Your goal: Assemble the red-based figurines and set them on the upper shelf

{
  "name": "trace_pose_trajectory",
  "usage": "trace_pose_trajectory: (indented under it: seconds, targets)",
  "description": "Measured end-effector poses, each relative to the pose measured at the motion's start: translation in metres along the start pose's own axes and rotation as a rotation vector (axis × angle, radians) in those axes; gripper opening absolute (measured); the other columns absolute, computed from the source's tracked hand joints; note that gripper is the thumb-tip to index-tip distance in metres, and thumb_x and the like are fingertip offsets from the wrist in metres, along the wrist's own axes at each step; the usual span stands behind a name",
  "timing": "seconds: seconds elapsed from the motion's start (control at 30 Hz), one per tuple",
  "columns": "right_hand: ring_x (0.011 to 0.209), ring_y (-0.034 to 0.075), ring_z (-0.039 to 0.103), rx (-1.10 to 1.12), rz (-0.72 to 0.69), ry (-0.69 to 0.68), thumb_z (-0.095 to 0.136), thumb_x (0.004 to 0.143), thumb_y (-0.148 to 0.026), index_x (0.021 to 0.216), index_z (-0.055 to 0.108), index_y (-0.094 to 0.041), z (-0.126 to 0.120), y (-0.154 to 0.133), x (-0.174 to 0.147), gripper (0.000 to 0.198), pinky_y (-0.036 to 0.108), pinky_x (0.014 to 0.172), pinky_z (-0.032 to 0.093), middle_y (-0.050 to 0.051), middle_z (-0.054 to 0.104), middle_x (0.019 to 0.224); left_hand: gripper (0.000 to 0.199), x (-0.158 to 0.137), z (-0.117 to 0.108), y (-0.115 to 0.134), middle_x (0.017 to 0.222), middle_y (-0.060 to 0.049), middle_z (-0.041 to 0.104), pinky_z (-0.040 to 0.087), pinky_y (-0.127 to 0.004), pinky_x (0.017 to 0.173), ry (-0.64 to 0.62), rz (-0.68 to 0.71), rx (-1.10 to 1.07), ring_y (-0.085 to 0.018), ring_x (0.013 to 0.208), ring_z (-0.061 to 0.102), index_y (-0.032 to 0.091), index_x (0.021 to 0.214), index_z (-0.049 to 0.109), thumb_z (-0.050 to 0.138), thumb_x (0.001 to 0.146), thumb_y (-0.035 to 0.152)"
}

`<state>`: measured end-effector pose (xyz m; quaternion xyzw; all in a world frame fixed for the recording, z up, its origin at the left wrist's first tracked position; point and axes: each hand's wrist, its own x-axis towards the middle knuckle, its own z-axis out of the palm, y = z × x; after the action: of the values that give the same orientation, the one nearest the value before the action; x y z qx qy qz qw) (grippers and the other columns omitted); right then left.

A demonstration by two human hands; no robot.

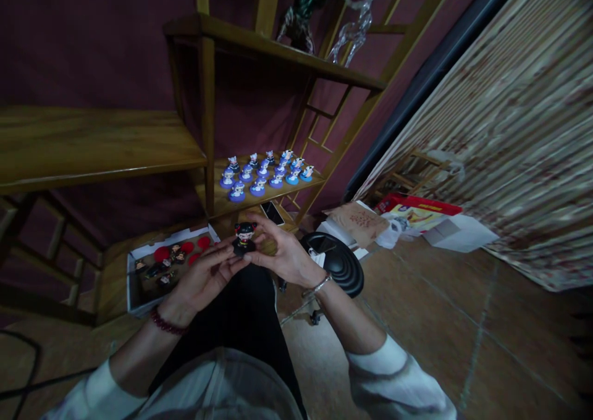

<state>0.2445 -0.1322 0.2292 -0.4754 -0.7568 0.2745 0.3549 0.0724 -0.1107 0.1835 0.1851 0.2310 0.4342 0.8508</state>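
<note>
Between my two hands, above my lap, is a small figurine (244,239) with black hair in two buns, upright on a dark round base. My left hand (208,275) has its fingers under and against the base. From the right, my right hand (280,250) closes thumb and fingers around the figurine's side. To the left, a shallow white box (134,284) holds several dark figurines and red round pieces (162,254). Ahead, several purple, blue and dark figurines (258,187) stand in rows on a wooden shelf (222,206).
A phone (272,214) lies on the lower shelf. Beside my right arm stands a black round stool (340,265) with a dark object on its seat. Boxes, including a red one (417,209), and bags lie by the curtain (514,130). Statues (301,12) occupy the upper shelf.
</note>
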Motion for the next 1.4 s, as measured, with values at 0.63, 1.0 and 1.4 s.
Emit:
trace_pose_trajectory:
  seconds: [0.63, 1.0, 1.4]
  targets:
    - [0.099, 0.016, 0.062, -0.097, -0.240, -0.040, 0.063, 0.078, -0.024, 0.134, 0.038, -0.029, -0.002, -0.062, 0.062, 0.061, 0.036, 0.091, 0.050, 0.002, 0.063, 0.111, 0.029, -0.035, 0.024, 0.082, 0.108, -0.008, 0.067, 0.051, -0.029, 0.089, -0.054, 0.257, 0.323, -0.018, 0.092, 0.065, 0.013, 0.099, 0.067, 0.070, 0.070, 0.012]
    - [0.096, 0.012, 0.062, 0.029, -0.381, -0.061, 0.066, 0.076, -0.019, 0.130, 0.043, -0.028, 0.009, -0.091, 0.098, 0.060, 0.031, 0.090, 0.052, 0.001, 0.062, 0.105, 0.029, -0.055, 0.028, 0.117, 0.117, -0.008, 0.064, 0.050, -0.026, 0.090, -0.084, 0.435, 0.415, -0.021, 0.106, 0.060, 0.016, 0.103, 0.067, 0.067, 0.074, 0.017]
    - [0.086, 0.011, 0.062, 0.072, -0.399, -0.115, 0.068, 0.074, -0.025, 0.129, 0.044, -0.023, 0.018, -0.114, 0.132, 0.060, 0.026, 0.082, 0.053, 0.001, 0.063, 0.093, 0.021, -0.070, 0.030, 0.144, 0.116, -0.008, 0.065, 0.050, -0.024, 0.090, -0.107, 0.530, 0.518, -0.020, 0.109, 0.058, 0.015, 0.098, 0.070, 0.058, 0.081, 0.018]
